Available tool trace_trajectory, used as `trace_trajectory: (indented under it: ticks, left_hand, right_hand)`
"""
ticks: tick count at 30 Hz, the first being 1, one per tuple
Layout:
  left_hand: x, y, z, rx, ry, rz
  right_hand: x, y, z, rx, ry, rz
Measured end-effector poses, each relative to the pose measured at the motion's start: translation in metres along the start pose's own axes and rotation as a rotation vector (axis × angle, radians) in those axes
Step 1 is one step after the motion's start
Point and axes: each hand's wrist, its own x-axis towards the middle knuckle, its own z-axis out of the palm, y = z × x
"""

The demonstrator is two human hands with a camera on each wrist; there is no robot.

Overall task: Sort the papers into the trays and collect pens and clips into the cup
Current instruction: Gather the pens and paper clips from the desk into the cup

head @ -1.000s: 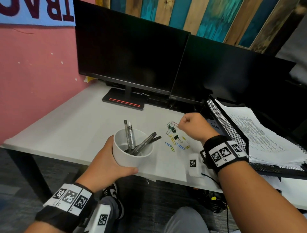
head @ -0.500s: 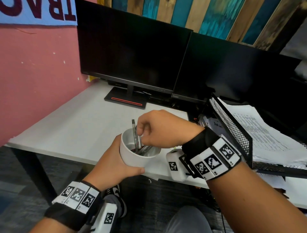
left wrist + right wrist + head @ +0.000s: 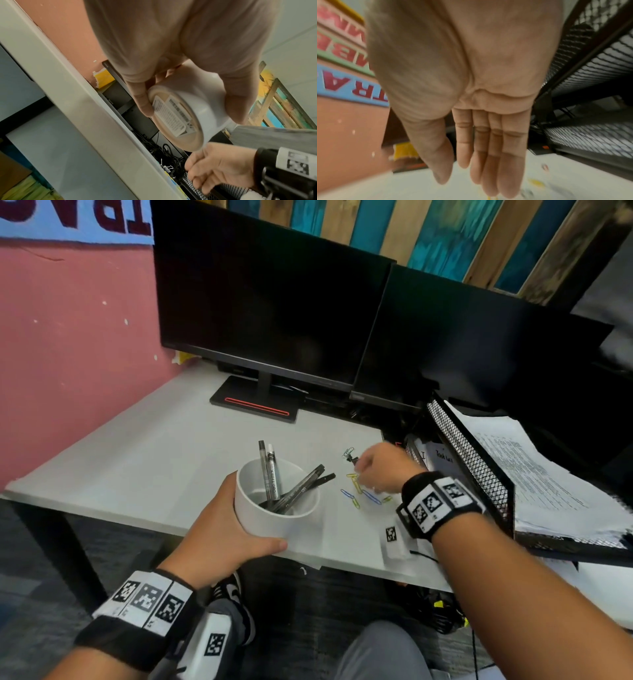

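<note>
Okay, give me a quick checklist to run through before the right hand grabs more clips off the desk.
1. Cup held steady: ok. The left hand grips the white cup at the desk's front edge.
2. Right hand free: ok. The right hand shows straight fingers and holds nothing.
3. Right hand over the clips: ok. It hovers above the coloured paper clips.
4. Clips left to collect: ok, several lie on the desk, plus a black binder clip.
5. Room in the cup: ok. The pens lean inside and part of the opening stays free.
6. Contact with any clip: cannot tell, the view is blurred.
</note>
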Motion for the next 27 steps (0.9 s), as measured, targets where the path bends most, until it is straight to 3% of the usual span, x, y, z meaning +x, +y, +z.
trace_trajectory:
  ticks: [3, 7, 12, 15, 19, 22, 27]
  left_hand:
    - [0.0, 0.0, -0.001, 0.005, 0.0, 0.003]
    - [-0.002, -0.002, -0.006, 0.026, 0.011, -0.005]
    - [-0.003, -0.004, -0.011, 0.038, 0.021, -0.007]
    - [-0.004, -0.004, -0.012, 0.041, 0.027, -0.016]
    - [-0.005, -0.004, -0.013, 0.037, 0.028, -0.026]
    - [-0.004, -0.003, -0.013, 0.033, 0.026, -0.026]
    - [-0.003, -0.002, -0.011, 0.034, 0.023, -0.028]
  right_hand:
    - [0.012, 0.011, 0.033, -0.217, -0.071, 0.055]
    - [0.017, 0.015, 0.051, -0.173, 0.036, 0.078]
    - [0.019, 0.019, 0.052, -0.194, -0.034, 0.028]
    - [0.022, 0.027, 0.049, -0.021, -0.043, 0.098]
    - [0.022, 0.031, 0.042, 0.477, 0.022, 0.21]
    - [0.018, 0.029, 0.025, 0.55, 0.095, 0.244]
    - [0.0, 0.012, 0.001, 0.856, 0.205, 0.085]
